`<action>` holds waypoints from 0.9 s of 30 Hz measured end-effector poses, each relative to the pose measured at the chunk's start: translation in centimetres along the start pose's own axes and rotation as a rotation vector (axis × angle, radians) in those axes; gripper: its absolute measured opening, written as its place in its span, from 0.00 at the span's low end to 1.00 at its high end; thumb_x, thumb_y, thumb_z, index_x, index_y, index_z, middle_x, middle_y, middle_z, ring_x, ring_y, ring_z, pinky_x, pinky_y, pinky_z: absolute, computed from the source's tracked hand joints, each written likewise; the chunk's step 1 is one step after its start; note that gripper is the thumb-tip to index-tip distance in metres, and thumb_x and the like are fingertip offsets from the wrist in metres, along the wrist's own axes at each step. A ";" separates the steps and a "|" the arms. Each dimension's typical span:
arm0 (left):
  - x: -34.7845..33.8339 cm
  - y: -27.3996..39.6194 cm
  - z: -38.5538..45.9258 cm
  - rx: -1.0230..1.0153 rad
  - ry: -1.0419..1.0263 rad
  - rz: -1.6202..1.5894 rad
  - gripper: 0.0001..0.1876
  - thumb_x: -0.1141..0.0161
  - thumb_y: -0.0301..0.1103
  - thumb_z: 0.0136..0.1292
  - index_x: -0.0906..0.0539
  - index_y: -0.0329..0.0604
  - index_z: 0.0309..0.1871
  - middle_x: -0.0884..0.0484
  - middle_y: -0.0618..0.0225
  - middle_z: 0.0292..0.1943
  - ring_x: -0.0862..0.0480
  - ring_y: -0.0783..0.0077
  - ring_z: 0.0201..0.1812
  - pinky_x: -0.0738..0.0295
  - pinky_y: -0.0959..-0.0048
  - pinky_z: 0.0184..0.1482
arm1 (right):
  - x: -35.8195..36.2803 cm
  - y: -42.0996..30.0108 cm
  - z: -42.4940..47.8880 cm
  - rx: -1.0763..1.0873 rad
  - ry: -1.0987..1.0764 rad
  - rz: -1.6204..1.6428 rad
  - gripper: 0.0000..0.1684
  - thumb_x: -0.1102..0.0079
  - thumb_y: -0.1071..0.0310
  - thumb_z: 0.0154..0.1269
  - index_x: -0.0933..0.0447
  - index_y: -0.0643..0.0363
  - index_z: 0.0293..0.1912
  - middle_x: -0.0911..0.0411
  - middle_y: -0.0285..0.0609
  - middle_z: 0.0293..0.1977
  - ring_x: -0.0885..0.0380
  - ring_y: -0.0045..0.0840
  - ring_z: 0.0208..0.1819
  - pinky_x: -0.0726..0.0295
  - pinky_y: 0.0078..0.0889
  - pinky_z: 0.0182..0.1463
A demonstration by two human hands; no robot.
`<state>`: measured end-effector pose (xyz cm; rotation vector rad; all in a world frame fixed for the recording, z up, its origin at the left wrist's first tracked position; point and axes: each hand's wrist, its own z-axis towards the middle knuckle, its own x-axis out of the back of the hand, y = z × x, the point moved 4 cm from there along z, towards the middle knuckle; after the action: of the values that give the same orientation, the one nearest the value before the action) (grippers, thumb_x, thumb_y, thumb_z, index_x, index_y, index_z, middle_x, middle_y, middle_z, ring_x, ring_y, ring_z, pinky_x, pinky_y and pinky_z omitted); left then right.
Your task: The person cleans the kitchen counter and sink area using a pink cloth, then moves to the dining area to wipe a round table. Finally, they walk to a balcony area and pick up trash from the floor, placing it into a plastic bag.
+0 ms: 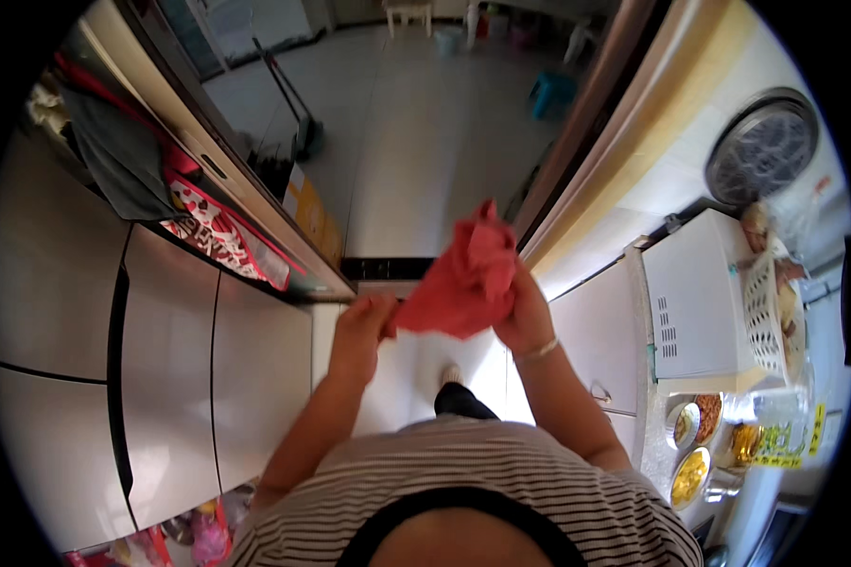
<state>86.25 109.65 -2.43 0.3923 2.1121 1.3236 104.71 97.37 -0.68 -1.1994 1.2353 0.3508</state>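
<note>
A crumpled red cloth point(461, 290) hangs between both hands, in front of the body at a doorway. My left hand point(362, 333) pinches its lower left corner between thumb and fingers. Bunched folds of the cloth rise beside my right hand point(526, 312), which grips the right side; its fingers are partly hidden behind the fabric. A light bracelet circles the right wrist.
Tall cabinets point(262, 368) stand on the left, with a grey cloth point(113, 156) and a patterned apron point(216, 230) hanging beyond. On the right counter are a white appliance point(691, 305), a white basket point(762, 312) and bowls of food point(689, 478). A dark threshold point(390, 268) crosses the doorway.
</note>
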 end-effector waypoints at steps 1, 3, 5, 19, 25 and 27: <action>-1.3 1.7 1.6 -0.003 0.025 -0.025 0.12 0.42 0.40 0.69 0.19 0.43 0.33 0.23 0.75 0.25 0.28 0.81 0.27 0.32 0.80 0.34 | -0.4 -1.1 2.1 -0.018 -0.033 0.026 0.22 0.51 0.61 0.73 0.33 0.61 0.61 0.28 0.41 0.58 0.27 0.29 0.59 0.29 0.35 0.64; -1.8 2.9 5.1 -0.047 -0.044 -0.009 0.14 0.43 0.45 0.70 0.19 0.43 0.43 0.19 0.73 0.36 0.23 0.80 0.38 0.32 0.79 0.43 | -1.4 -2.6 5.5 -0.071 -0.061 0.078 0.22 0.51 0.61 0.73 0.34 0.59 0.62 0.29 0.41 0.59 0.29 0.29 0.60 0.30 0.35 0.65; -2.8 4.1 7.9 -0.057 -0.019 0.032 0.16 0.43 0.46 0.70 0.20 0.43 0.50 0.18 0.72 0.43 0.22 0.80 0.46 0.33 0.78 0.48 | -1.3 -3.0 8.7 -0.130 -0.072 0.137 0.23 0.50 0.61 0.73 0.34 0.58 0.62 0.29 0.41 0.60 0.30 0.30 0.61 0.30 0.36 0.66; -3.0 6.4 32.9 0.067 -0.094 -0.035 0.19 0.37 0.32 0.64 0.23 0.31 0.55 0.17 0.63 0.46 0.18 0.74 0.45 0.23 0.76 0.49 | 2.1 -1.1 28.7 -0.423 0.081 0.055 0.41 0.68 0.33 0.72 0.37 0.57 0.66 0.30 0.42 0.61 0.30 0.31 0.62 0.29 0.40 0.62; -2.9 10.8 43.3 0.193 -0.154 -0.119 0.16 0.39 0.28 0.65 0.23 0.32 0.54 0.18 0.61 0.46 0.18 0.71 0.46 0.21 0.73 0.48 | 0.3 -1.1 38.7 -0.369 0.263 -0.352 0.25 0.51 0.47 0.72 0.27 0.54 0.57 0.23 0.37 0.50 0.25 0.23 0.51 0.26 0.33 0.56; -3.0 13.9 47.3 0.176 -0.137 -0.167 0.14 0.39 0.28 0.65 0.22 0.32 0.52 0.17 0.63 0.43 0.17 0.72 0.43 0.20 0.75 0.44 | 1.8 -2.4 42.8 -0.318 0.422 -0.497 0.20 0.45 0.53 0.71 0.26 0.55 0.55 0.22 0.35 0.47 0.24 0.20 0.47 0.25 0.29 0.51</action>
<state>117.63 147.83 -3.97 0.3599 2.1027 0.9925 129.83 131.56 -6.90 -1.8720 1.2070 -0.0884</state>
